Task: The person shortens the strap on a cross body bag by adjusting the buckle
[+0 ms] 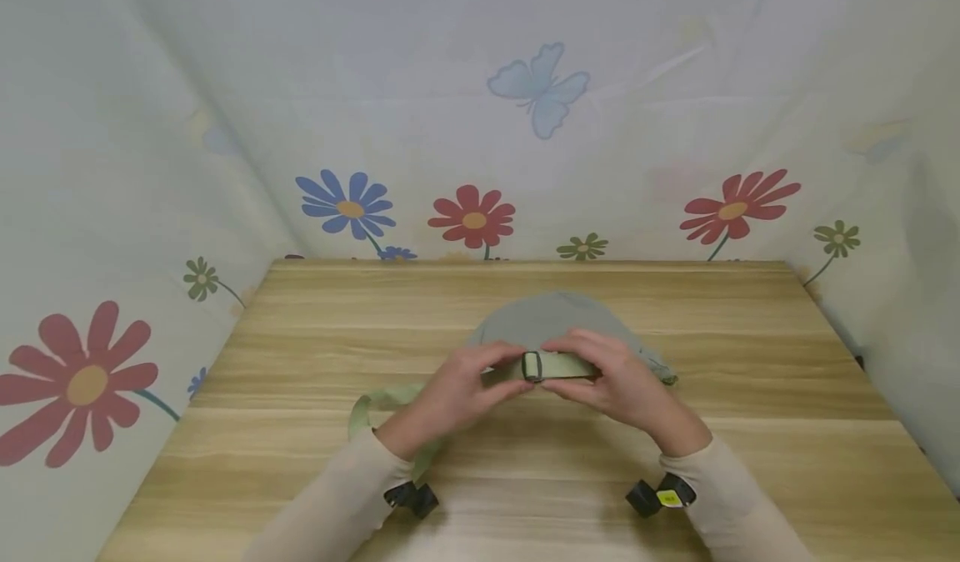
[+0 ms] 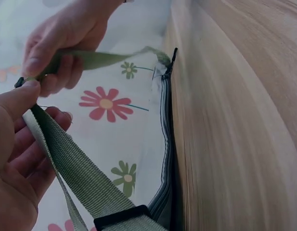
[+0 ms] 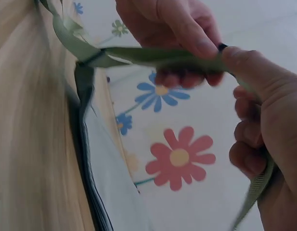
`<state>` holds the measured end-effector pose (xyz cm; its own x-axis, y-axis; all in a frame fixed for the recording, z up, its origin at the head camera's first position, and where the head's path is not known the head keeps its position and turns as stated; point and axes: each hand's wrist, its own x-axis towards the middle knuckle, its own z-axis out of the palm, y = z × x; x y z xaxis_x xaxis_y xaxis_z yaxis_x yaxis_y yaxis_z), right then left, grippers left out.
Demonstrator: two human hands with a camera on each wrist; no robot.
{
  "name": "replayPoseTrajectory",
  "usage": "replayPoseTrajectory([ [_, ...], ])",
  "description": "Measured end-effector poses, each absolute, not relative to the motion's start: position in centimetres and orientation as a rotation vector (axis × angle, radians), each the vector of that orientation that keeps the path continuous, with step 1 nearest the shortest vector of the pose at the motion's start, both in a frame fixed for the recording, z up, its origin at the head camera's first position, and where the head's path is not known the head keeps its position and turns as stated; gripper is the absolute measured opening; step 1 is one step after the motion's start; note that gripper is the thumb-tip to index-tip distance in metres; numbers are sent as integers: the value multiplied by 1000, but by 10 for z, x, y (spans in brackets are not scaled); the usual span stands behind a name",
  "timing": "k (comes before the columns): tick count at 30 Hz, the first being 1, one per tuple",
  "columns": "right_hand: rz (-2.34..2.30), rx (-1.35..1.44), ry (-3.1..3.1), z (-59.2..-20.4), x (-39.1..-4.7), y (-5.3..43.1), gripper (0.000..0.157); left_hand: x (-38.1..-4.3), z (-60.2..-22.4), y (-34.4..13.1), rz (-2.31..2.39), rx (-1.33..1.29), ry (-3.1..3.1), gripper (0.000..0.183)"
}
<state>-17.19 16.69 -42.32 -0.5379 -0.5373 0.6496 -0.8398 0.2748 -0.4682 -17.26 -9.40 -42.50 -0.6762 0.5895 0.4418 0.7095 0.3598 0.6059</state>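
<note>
On my head feed, a green strap [image 1: 572, 366] runs level, left to right, above the desk [image 1: 525, 508] and before a grey bag [image 1: 555, 312], its black buckle [image 1: 532, 367] set crosswise. Left hand [image 1: 452, 385] and right hand [image 1: 624, 381] angle inward, each grip pinching the strap beside the buckle. I can't read the small yellow label [image 1: 670, 498]. My left wrist feed shows the strap slanting down to a second buckle [image 2: 122, 218]. On my right wrist feed, it stretches nearly level towards the bag's end.
</note>
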Motion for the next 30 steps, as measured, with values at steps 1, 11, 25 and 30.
replayPoseTrajectory([
  [1, 1123, 1244, -2192, -423, -172, 170, 28, -172, -425, -95, -1212, -1153, -2481, 34],
  [11, 971, 1252, -2137, -426, -173, 177, 33, -173, -428, -98, -1274, -1159, -2477, 38],
  [25, 1073, 1207, -2089, -429, -172, 168, 34, -176, -430, -99, -1280, -1199, -2331, 33],
  [30, 1097, 1235, -2042, -430, -174, 163, 32, -175, -428, -99, -1326, -1197, -2331, 33],
])
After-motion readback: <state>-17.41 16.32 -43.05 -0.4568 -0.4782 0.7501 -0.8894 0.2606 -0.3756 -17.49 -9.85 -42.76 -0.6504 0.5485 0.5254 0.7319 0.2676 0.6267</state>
